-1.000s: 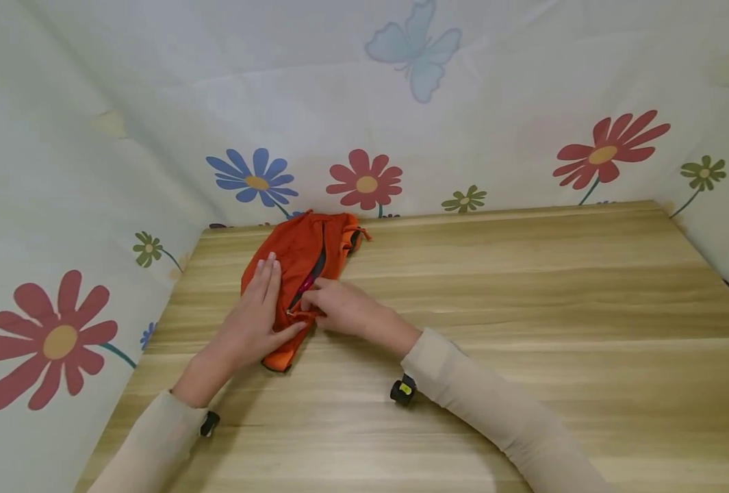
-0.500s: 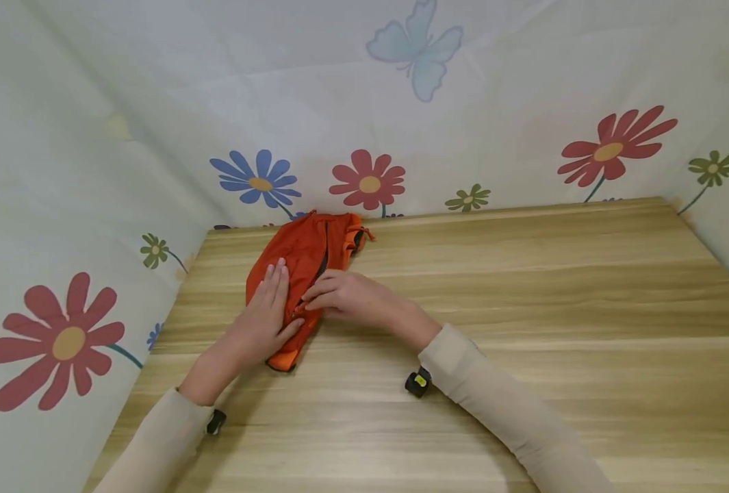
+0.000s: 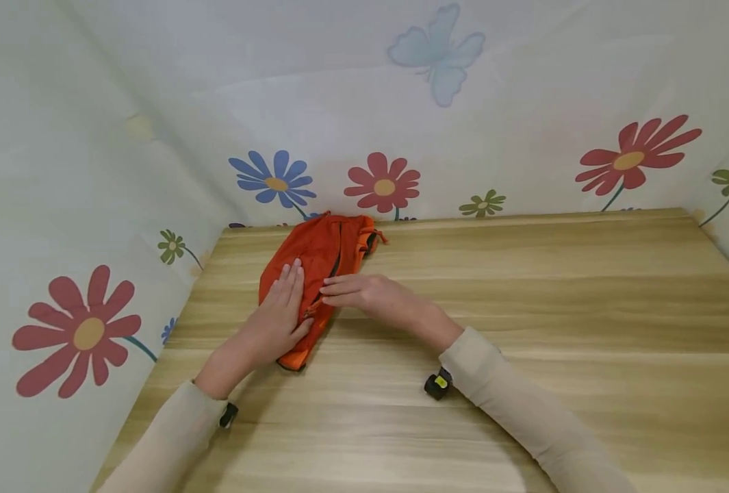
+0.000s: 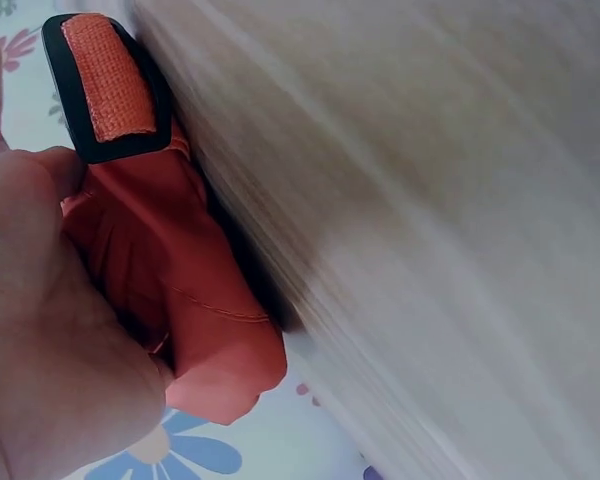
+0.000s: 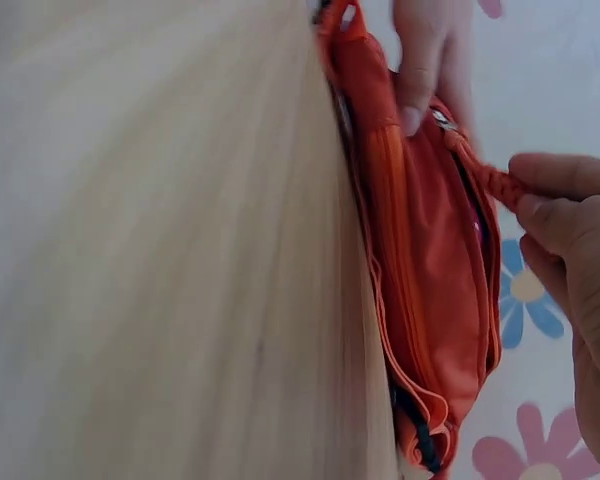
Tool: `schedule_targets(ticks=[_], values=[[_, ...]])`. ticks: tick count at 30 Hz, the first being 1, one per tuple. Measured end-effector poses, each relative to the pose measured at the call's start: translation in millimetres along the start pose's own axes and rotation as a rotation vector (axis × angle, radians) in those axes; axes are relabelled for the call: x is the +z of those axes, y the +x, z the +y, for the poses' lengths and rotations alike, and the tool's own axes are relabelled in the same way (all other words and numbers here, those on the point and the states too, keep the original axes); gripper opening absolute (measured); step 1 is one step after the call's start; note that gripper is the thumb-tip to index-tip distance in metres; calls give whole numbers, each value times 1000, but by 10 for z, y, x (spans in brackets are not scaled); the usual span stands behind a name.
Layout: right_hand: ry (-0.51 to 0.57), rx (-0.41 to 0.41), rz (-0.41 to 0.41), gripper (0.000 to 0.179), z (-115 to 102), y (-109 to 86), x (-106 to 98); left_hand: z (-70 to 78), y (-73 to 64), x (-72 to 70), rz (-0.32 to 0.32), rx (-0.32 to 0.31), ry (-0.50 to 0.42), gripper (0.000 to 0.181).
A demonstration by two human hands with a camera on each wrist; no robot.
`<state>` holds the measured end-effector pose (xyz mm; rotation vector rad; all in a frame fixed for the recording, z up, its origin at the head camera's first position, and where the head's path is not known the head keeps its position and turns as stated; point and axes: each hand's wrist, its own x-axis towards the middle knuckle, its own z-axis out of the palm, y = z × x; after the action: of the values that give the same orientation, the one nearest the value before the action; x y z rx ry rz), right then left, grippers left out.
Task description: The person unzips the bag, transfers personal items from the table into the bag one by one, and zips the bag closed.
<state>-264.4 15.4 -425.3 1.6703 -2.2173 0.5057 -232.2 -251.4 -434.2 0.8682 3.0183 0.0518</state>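
An orange fabric zip bag [image 3: 315,250] lies near the back left of the table. My left hand [image 3: 272,327] rests on it with straight fingers, the thumb beside the lower end of the zip. In the right wrist view, my right hand [image 5: 590,235] pinches the braided orange pull cord [image 5: 500,187] between thumb and finger. That cord runs taut to the metal zip slider [image 5: 443,120]. Below the slider the zip gapes in a dark slit [image 5: 485,235], with a small pinkish spot inside. A black buckle [image 4: 130,147] with orange webbing [image 4: 110,75] shows at the bag's near end.
The wood-grain table [image 3: 524,329] stretches to the right and towards the front. A white flower-print sheet [image 3: 512,103] rises along the back and left edges, close behind the bag. Black wrist cameras [image 3: 437,385] hang below the sleeves.
My right fingers have gone from the zip opening to the pull cord, now further from the bag. The pink thing in the slit has gone from the head view. My left hand stays on the bag.
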Motion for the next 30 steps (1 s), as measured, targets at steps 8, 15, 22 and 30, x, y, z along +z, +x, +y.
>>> schedule_targets(ticks=[8,15,22,30], values=[[-276,-200,-246,42,-83,-29,-106,16,-14,-21,-12,-14,38,91],[-413,-415,-288,40,-34,-69,-255,33,20,-16,-5,3,43,91],[-443,-476,-383,43,0,14,-394,67,10,-16,12,-2,40,89],[-565,-524,-365,41,173,1,-485,125,18,-32,-36,-51,83,88]])
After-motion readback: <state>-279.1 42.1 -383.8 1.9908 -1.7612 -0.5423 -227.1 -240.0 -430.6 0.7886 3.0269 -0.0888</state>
